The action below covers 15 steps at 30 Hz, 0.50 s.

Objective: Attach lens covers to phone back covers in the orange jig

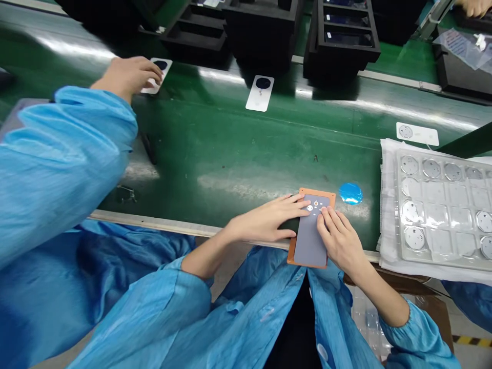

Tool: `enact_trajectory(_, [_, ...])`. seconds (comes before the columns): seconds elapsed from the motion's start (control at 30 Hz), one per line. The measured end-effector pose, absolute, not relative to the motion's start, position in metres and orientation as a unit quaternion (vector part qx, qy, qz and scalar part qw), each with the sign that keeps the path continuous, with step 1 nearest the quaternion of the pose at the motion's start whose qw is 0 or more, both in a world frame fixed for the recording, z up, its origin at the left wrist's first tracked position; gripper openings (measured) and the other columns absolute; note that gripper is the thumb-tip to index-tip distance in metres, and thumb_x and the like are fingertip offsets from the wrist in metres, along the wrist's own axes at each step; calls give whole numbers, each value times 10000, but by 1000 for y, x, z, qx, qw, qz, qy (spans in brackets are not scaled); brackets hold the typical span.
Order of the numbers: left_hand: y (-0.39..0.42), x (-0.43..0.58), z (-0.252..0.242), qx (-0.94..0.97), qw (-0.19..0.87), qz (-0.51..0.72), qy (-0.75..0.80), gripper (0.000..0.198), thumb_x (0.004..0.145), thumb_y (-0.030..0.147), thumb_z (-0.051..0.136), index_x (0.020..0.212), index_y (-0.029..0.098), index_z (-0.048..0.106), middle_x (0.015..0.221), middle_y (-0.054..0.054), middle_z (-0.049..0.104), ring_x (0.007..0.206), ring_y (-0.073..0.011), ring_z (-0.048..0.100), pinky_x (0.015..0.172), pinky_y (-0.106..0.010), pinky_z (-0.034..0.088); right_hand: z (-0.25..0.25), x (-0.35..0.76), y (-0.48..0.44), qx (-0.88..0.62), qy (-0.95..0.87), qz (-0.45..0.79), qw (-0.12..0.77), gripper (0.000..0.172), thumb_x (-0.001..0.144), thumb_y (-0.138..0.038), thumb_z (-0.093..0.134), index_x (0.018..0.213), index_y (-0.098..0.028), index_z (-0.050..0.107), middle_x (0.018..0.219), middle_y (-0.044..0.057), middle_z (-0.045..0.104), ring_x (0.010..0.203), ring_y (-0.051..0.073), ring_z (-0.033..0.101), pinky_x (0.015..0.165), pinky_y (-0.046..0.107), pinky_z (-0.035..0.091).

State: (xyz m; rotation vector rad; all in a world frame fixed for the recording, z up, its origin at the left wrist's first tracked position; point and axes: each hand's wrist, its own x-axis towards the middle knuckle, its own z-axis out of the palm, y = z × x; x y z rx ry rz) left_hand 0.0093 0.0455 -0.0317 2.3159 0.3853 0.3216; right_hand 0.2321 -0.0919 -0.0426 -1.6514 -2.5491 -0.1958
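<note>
A grey rectangular panel (309, 238), with several small round holes near its far end, lies in an orange fixture (303, 191) at the bench's front edge. My left hand (271, 219) comes in from the left, fingers stretched out and apart, their tips on the panel's upper left part beside the holes. Bunched together, the fingertips of my right hand (340, 236) touch the panel at the right of the holes; whatever lies under them is hidden. A round piece of shiny blue film (350, 193) lies just right of the fixture.
A clear tray (438, 246) with round silvery parts sits on white sheets at right. White cards with round spots (260, 102) lie on the green bench (230, 143). A co-worker's hand (128, 77) touches one at left. Black foam boxes (342, 56) line the back.
</note>
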Motion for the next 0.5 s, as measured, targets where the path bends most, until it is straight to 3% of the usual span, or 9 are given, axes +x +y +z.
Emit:
enact_trajectory(0.1, [76,28,-24,859,426,192,206,411,939,309,621,1347,265,632,1397,-81,637,1382,-276,522,1144,-438,420,-43,232,-91,-541,-837,-71,43,373,971,-80,406,1291,-56,595,1444,264,551,1371,356,520,1101,511,474])
enact_trajectory(0.2, [99,60,-29,854,430,171,239,275,905,316,639,1127,200,751,1127,-91,755,1070,-259,689,949,-343,505,-43,233,-90,-538,-838,-79,43,377,965,-76,405,1288,-58,598,1438,259,559,1359,358,531,1095,513,474])
enact_trajectory(0.33, [112,87,-36,849,471,43,236,210,846,292,672,977,173,786,927,-46,776,818,-189,688,687,-238,443,-43,233,-91,-541,-836,-79,45,381,958,-80,422,1296,-55,596,1446,253,555,1362,362,528,1103,510,467])
enact_trajectory(0.5, [111,90,-33,848,460,8,264,220,819,297,687,975,169,773,830,-18,752,747,-169,648,713,-252,408,-45,234,-93,-543,-835,-66,51,410,945,-57,410,1313,-56,593,1465,235,544,1383,358,508,1120,505,458])
